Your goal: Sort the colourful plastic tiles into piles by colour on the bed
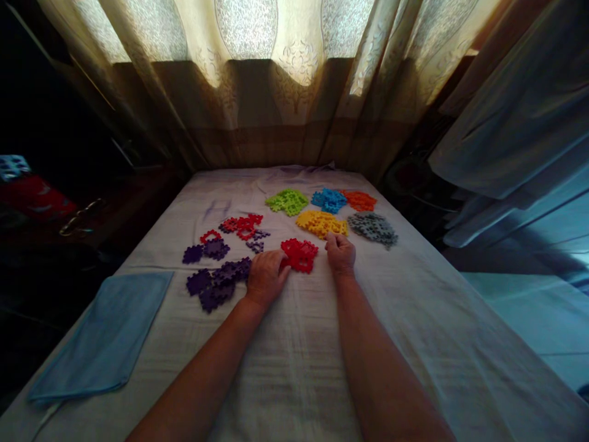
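Observation:
A cluster of red puzzle pieces (pixel 301 253) lies on the white sheet (pixel 294 344) between my hands. My left hand (pixel 265 275) rests knuckles up at its left edge, fingers curled and touching the red pieces. My right hand (pixel 340 252) sits at the cluster's right, fingers folded under, with its fingertips close to the yellow pile (pixel 321 223). What either hand grips is hidden. Purple pieces (pixel 216 282) lie just left of my left hand.
Farther back lie green (pixel 288 201), blue (pixel 328 199), orange (pixel 359 200) and grey (pixel 372 228) piles, plus loose red and purple pieces (pixel 242 226). A folded blue cloth (pixel 108 334) lies at the left edge. Curtains hang behind; dark furniture stands left.

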A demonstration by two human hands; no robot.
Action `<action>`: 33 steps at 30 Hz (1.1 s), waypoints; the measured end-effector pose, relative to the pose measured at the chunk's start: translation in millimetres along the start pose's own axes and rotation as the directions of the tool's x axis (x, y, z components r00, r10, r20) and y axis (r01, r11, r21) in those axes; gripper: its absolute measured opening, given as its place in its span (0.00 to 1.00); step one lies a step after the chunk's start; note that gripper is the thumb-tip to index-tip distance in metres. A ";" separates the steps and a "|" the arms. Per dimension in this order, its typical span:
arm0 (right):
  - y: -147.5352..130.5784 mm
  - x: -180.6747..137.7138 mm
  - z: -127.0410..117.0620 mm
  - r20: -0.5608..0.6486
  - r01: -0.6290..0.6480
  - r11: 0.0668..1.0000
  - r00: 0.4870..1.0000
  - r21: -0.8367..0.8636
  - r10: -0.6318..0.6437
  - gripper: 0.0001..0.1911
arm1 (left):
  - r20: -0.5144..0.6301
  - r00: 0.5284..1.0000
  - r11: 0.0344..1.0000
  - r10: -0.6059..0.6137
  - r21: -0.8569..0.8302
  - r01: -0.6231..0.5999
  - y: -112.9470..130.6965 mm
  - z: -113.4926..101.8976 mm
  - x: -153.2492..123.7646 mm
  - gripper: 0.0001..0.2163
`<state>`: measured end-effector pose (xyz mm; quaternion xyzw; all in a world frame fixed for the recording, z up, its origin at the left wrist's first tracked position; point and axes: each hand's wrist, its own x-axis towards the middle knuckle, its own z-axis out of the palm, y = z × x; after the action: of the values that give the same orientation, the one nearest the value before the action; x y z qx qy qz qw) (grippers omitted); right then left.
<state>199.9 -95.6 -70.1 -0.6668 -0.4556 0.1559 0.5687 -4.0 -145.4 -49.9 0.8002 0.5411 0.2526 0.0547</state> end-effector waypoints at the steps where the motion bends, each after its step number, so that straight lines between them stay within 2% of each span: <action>1: 0.2 0.3 0.4 -0.001 0.004 1.000 1.000 -0.003 -0.004 0.24 | -0.007 1.000 1.000 0.016 0.001 -0.016 -0.7 0.2 -0.6 0.09; 6: 2.0 0.5 1.5 0.006 0.010 1.000 1.000 -0.023 -0.010 0.24 | -0.036 0.998 0.998 0.051 0.050 -0.049 -18.9 -16.1 8.4 0.07; 9: 3.9 0.9 2.6 0.015 0.005 0.999 1.000 -0.041 -0.004 0.25 | -0.044 0.999 0.992 -0.032 0.124 0.037 -50.6 -39.5 24.1 0.07; 11: 4.7 1.2 3.6 0.018 0.006 0.998 1.000 -0.058 -0.005 0.25 | -0.044 0.990 0.971 -0.136 0.192 0.142 -79.2 -57.8 35.8 0.10; 15: 3.9 0.8 5.5 0.025 0.009 0.997 1.000 -0.079 -0.007 0.28 | -0.030 0.915 0.854 -0.401 0.349 0.386 -136.3 -89.1 53.1 0.15; 19: 1.8 -0.5 6.1 0.028 0.009 0.997 1.000 -0.074 -0.007 0.28 | 0.052 0.783 0.733 -0.619 0.397 0.553 -170.4 -100.8 61.1 0.18; 21: 1.5 -0.7 5.9 0.030 0.012 0.997 0.999 -0.081 -0.010 0.27 | 0.082 0.748 0.711 -0.658 0.394 0.582 -176.6 -100.7 64.1 0.18; 24: 1.6 -0.6 5.5 0.034 0.007 0.996 0.999 -0.084 -0.005 0.26 | 0.090 0.725 0.694 -0.683 0.390 0.605 -177.6 -99.6 68.4 0.16; 28: 1.7 -0.3 5.3 0.032 0.001 0.996 0.999 -0.090 0.002 0.24 | 0.098 0.716 0.693 -0.691 0.373 0.617 -175.8 -102.3 69.8 0.14; 30: 1.6 -0.3 5.4 0.034 0.007 0.995 0.999 -0.095 -0.004 0.24 | 0.025 0.722 0.687 -0.691 0.333 0.646 -176.1 -105.3 68.3 0.13; 33: 1.4 -0.6 5.7 0.034 0.010 0.995 0.999 -0.097 -0.007 0.22 | -0.164 0.743 0.698 -0.648 0.260 0.667 -174.0 -109.3 68.1 0.14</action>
<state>196.0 -92.5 -73.3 -0.6892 -0.4750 0.1424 0.5283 -181.0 -33.9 5.5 0.5447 0.8243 0.1544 0.0020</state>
